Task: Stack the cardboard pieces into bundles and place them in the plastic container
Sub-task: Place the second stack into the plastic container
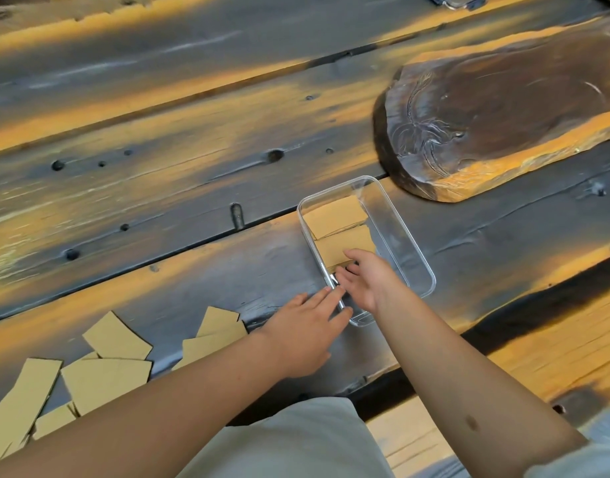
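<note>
right hand (363, 279) inside plastic container (415, 250), open on cardboard bundles (338, 215) | left hand (308, 331) flat against container wall, empty (loose cardboard pieces (107, 372) well left)

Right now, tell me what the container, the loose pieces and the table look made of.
Container: clear, glossy plastic; the table shows through it. Loose pieces: tan cardboard, matte, with cut edges. Table: rough planks, seemingly weathered wood with knots and cracks.

Container (417, 250): clear plastic, on dark plank table (158, 188).
Contents: two cardboard bundles (338, 212), side by side along its left wall.
Right hand (363, 277): inside container, fingers spread, fingertips on nearer bundle.
Left hand (305, 331): flat, fingers at container's near-left rim.
Loose pieces (107, 372): scattered at lower left.
Slab (496, 115): carved wood, beyond container.
</note>
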`<act>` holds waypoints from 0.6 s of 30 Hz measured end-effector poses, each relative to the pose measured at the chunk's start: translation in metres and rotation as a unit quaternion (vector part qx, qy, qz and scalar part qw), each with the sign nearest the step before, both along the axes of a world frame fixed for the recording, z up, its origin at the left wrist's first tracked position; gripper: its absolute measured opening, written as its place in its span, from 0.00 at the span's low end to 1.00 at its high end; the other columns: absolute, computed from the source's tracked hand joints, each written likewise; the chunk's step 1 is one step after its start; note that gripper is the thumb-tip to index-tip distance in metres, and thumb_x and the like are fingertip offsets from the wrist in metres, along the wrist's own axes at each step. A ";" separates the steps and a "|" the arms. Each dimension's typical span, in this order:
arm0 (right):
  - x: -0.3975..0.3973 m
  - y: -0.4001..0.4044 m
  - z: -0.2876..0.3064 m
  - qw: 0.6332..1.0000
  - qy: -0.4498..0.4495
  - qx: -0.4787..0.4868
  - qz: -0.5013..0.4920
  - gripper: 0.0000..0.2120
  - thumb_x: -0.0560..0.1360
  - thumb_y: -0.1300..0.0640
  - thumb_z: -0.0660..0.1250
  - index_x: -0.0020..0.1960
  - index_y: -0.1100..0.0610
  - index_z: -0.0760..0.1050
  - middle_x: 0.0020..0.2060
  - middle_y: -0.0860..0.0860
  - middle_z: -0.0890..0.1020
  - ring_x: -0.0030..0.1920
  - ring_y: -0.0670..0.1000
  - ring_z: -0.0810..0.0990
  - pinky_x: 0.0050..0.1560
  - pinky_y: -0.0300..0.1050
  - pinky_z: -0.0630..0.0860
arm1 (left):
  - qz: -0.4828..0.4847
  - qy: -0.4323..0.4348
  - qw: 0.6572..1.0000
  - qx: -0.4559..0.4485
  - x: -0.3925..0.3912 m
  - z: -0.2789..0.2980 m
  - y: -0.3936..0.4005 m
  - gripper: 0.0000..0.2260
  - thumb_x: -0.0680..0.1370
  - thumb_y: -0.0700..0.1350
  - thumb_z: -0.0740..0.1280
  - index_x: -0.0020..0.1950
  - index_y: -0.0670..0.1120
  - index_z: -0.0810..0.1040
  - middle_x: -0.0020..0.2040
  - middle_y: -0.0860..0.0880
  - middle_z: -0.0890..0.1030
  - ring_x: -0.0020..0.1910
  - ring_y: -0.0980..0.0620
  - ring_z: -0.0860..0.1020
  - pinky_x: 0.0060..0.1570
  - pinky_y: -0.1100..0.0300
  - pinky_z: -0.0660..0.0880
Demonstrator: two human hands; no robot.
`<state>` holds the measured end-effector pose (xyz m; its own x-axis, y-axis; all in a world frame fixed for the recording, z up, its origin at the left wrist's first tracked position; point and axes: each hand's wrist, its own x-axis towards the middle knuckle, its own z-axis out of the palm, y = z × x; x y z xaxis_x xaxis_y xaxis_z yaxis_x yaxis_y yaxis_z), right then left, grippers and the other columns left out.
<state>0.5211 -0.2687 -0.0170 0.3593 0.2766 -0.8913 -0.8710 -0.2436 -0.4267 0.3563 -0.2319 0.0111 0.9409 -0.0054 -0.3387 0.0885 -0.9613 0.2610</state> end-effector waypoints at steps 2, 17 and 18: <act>-0.002 0.000 0.003 1.000 0.002 0.012 0.006 0.22 0.77 0.60 0.66 0.69 0.61 0.65 0.72 0.60 0.63 0.64 0.58 0.72 0.53 0.47 0.75 | 0.002 -0.003 1.000 -0.001 0.000 0.000 -0.001 0.35 0.76 0.52 0.66 0.77 0.47 0.51 0.78 0.40 0.47 0.77 0.42 0.52 0.71 0.44 0.56; 0.002 -0.011 0.011 0.999 -0.036 0.009 0.001 0.20 0.76 0.53 0.68 0.65 0.53 0.67 0.66 0.53 0.69 0.54 0.53 0.77 0.55 0.44 0.75 | 0.000 0.001 1.000 -0.005 -0.003 -0.002 0.002 0.36 0.76 0.52 0.67 0.77 0.49 0.49 0.79 0.41 0.47 0.76 0.40 0.52 0.71 0.44 0.57; 0.006 -0.010 0.010 0.994 -0.101 -0.030 0.018 0.19 0.75 0.52 0.68 0.63 0.54 0.68 0.60 0.52 0.72 0.52 0.52 0.76 0.51 0.43 0.75 | 0.000 0.002 1.000 -0.007 -0.004 -0.002 0.002 0.36 0.76 0.51 0.67 0.77 0.49 0.49 0.79 0.42 0.47 0.76 0.40 0.52 0.71 0.44 0.57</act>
